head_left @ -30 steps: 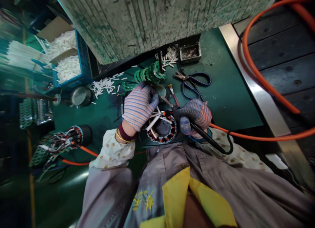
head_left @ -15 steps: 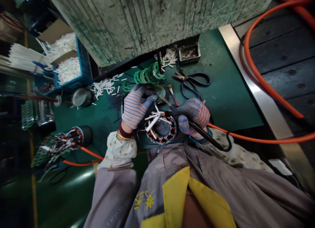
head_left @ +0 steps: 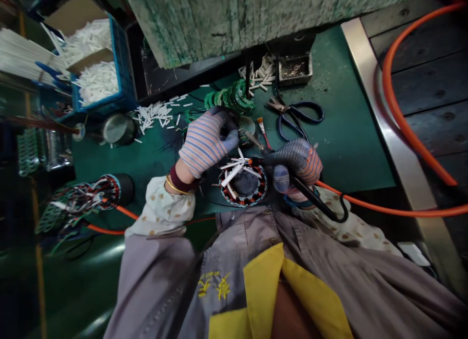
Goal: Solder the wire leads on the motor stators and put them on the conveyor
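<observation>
Both hands wear striped gloves with dark fingertips. My right hand [head_left: 294,166] is closed around the black handle of a soldering iron [head_left: 256,141], whose metal tip points up and left toward a small round container [head_left: 247,127]. My left hand [head_left: 210,139] has its fingers bent together just left of that tip; what they pinch, if anything, is too small to make out. Below and between the hands sits a round wound stator [head_left: 261,188] with orange and black windings. White sleeves [head_left: 234,173] stick out over its upper left rim.
Blue-handled cutters [head_left: 292,115], a brush [head_left: 263,132], green strips [head_left: 234,97] and a metal tray [head_left: 295,69] lie beyond. Leftward are loose white tubes [head_left: 153,115], a metal cup [head_left: 119,129], a blue bin [head_left: 124,92] and a second stator [head_left: 122,188]. An orange hose [head_left: 383,212] runs right.
The camera view has shifted, moving most table items slightly. My left hand has reached a little up toward the round container. My right hand keeps its hold on the iron.
</observation>
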The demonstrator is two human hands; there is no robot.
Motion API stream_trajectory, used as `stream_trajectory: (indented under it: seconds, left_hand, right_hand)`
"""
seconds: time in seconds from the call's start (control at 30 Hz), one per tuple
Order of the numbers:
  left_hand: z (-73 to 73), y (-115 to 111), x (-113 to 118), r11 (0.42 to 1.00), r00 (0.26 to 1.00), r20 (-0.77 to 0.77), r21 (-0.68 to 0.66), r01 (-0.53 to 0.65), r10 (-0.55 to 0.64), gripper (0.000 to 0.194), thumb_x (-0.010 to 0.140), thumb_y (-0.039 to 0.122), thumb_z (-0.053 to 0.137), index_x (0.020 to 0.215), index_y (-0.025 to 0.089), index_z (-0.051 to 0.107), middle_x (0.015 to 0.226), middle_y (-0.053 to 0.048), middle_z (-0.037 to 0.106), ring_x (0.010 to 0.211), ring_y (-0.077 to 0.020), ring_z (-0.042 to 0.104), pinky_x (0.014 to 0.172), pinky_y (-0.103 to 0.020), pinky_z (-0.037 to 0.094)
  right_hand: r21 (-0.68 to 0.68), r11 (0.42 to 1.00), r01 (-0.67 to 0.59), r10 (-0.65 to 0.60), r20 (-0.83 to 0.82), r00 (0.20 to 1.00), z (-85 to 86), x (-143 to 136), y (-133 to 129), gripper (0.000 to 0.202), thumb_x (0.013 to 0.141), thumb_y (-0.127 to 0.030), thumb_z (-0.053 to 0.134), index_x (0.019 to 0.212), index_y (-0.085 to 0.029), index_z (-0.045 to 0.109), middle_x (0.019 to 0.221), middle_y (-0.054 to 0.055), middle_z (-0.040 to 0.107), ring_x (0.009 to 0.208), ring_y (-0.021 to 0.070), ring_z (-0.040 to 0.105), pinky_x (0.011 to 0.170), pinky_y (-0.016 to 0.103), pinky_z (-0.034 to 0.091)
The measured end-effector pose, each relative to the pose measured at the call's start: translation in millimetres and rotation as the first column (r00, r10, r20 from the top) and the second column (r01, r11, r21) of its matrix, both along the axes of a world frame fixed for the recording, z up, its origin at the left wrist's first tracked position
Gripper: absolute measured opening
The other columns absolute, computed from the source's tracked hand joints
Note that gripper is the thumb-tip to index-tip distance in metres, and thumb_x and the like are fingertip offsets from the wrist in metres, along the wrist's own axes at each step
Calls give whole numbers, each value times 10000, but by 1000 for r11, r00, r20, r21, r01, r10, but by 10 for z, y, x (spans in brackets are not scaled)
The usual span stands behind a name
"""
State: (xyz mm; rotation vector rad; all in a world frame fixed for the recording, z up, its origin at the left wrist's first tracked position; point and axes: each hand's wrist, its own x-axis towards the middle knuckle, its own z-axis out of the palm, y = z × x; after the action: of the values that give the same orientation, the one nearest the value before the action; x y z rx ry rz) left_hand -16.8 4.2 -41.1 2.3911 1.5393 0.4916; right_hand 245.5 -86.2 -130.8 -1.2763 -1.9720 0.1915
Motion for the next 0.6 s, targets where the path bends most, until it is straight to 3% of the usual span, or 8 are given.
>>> stream_trajectory:
  seconds: [0.2, 0.43, 0.53, 0.6]
  left_hand:
    - [93, 71, 49, 998, 999, -43, -56, -9, 6, 133, 967, 325, 843, 980, 301, 713, 1087, -114, 818, 1084, -394, 814, 1038, -558, 709]
    - [31, 3, 57, 998, 999, -22, -44, -45, 44, 100, 1017, 365, 804, 1037, 310, 723, 1118, -112, 806, 1097, -374, 778, 1058, -531, 707]
    - [-35, -51, 95, 994, 994, 2, 0, -106, 106, 127, 1002, 351, 838, 1042, 289, 735, 1144, -117, 798, 1101, -367, 773, 1068, -504, 692]
    - [-81, -81, 121, 991, 991, 14, 24, -133, 132, 140, 997, 335, 850, 1038, 272, 731, 1143, -116, 785, 1096, -363, 769, 1058, -491, 681]
  right_hand:
    - [-106, 992, -68, 66, -25, 998, -38, 44, -14, 446, 1127, -554, 480, 1058, -359, 875, 890, 121, 743, 949, 363, 713, 887, 514, 570]
    - [25, 994, 109, -107, -79, 991, 27, -53, -31, 723, 1194, -689, 260, 922, -357, 842, 791, 115, 735, 842, 340, 722, 833, 527, 615]
    - [24, 983, 183, -173, -213, 962, 150, 0, -53, 729, 1232, -640, 255, 941, -336, 850, 816, 117, 746, 873, 342, 762, 873, 541, 639]
    - [-80, 985, 153, -167, -219, 961, 309, 143, -14, 693, 1261, -573, 266, 1116, -295, 885, 987, 150, 832, 991, 368, 814, 950, 579, 657]
